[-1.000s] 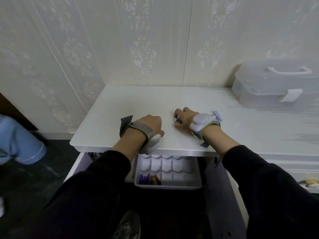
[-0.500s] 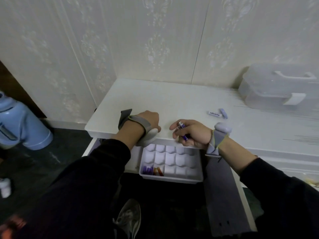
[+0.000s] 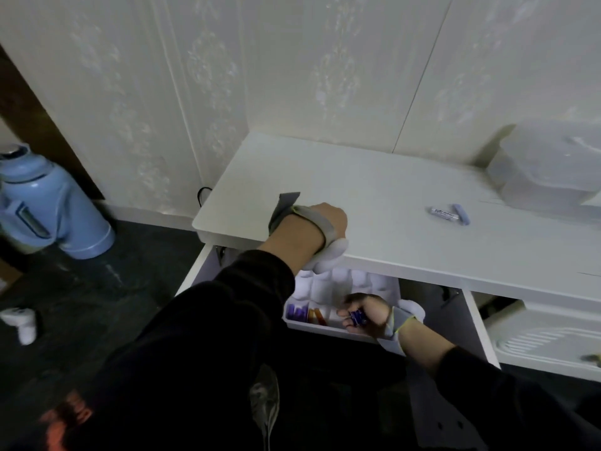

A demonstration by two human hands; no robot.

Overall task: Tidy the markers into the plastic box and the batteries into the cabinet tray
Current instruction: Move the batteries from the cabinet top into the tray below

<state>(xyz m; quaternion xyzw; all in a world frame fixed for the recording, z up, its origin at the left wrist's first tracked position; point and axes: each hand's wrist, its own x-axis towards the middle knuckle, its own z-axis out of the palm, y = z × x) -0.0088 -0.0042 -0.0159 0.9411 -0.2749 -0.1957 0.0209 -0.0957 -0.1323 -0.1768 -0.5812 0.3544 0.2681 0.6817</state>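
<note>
Smooth white plastic tray, translucent plastic box, matt white cabinet top

We see tray at 6 under cabinet top; two batteries at 3 on it, plastic box beyond.

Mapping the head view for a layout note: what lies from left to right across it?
Blue flask → left hand → right hand holding a battery → marker → plastic box.

The white table carries a plastic box at 3 o'clock. Two batteries lie near it. The left hand rests on the 6 o'clock edge.
</note>
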